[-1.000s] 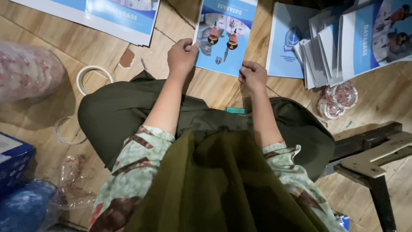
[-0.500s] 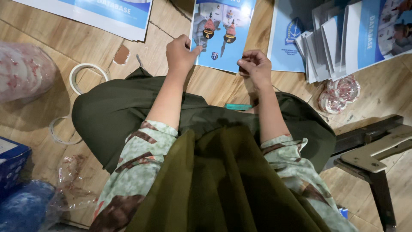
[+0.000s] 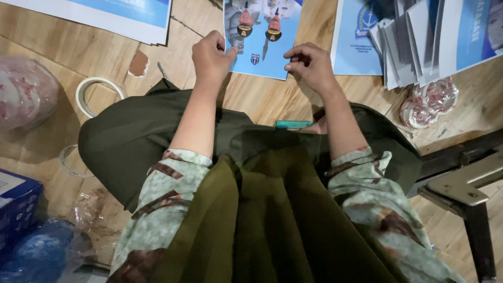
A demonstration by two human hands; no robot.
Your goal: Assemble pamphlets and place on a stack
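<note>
Head view, change: both hands sit closer together on the sheet's near edge than a second ago.
Left hand [image 3: 212, 55]: pinching the blue printed sheet [image 3: 262, 39] on the wooden floor [image 3: 262, 97].
Right hand [image 3: 309, 65]: fingers curled at the sheet's corner; grip unclear.
Around: tape roll [image 3: 97, 94] to the left, stacked booklets [image 3: 419, 42] to the right, teal cutter [image 3: 293, 124] on the lap.
</note>
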